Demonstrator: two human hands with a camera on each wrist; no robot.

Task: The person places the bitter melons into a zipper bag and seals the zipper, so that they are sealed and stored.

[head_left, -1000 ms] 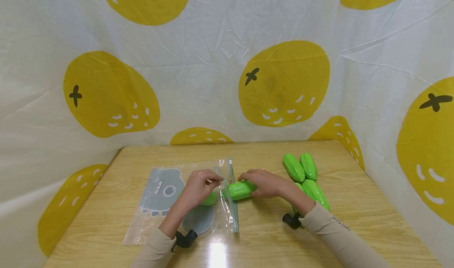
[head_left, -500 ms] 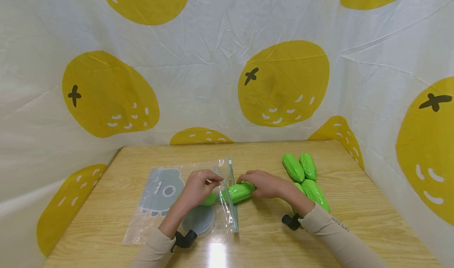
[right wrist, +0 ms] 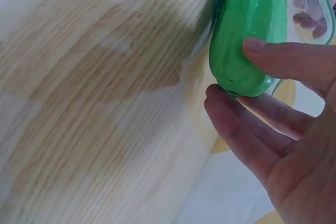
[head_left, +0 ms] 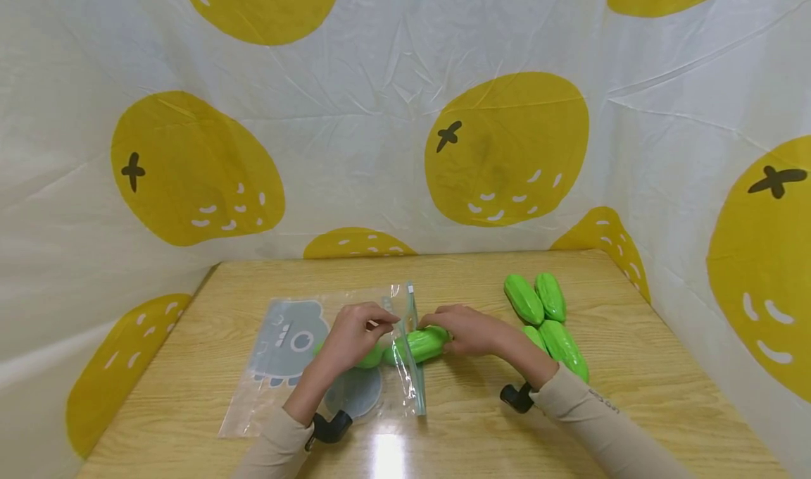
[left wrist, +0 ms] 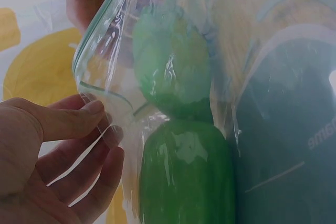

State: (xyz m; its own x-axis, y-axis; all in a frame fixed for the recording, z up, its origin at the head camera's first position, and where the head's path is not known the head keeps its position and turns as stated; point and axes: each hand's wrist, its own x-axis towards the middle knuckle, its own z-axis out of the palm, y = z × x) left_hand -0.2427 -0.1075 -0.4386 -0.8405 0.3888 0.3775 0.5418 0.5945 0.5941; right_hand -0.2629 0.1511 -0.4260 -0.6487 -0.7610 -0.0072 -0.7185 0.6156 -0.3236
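A clear zip bag [head_left: 250, 412] with a blue-grey cartoon print lies on the table, mouth facing right. My left hand [head_left: 351, 334] pinches the film near its mouth between thumb and fingers, lifting it, as the left wrist view shows. A plump green cucumber [head_left: 426, 344] is partly inside the mouth, its right end sticking out. My right hand [head_left: 472, 330] grips that end; in the right wrist view its thumb [right wrist: 262, 51] lies on top and fingers sit at the tip. Another cucumber [left wrist: 186, 177] lies deeper in the bag, end to end with the first.
Several more green cucumbers [head_left: 551, 299] lie grouped on the right of the wooden table [head_left: 475, 422], one partly behind the right forearm. A white curtain [head_left: 355, 148] with yellow fruit prints closes off the back and sides.
My right hand has moved slightly left, sliding the cucumber farther into the bag. The cucumber inside has shifted left under the film. The left hand keeps its pinch in place.
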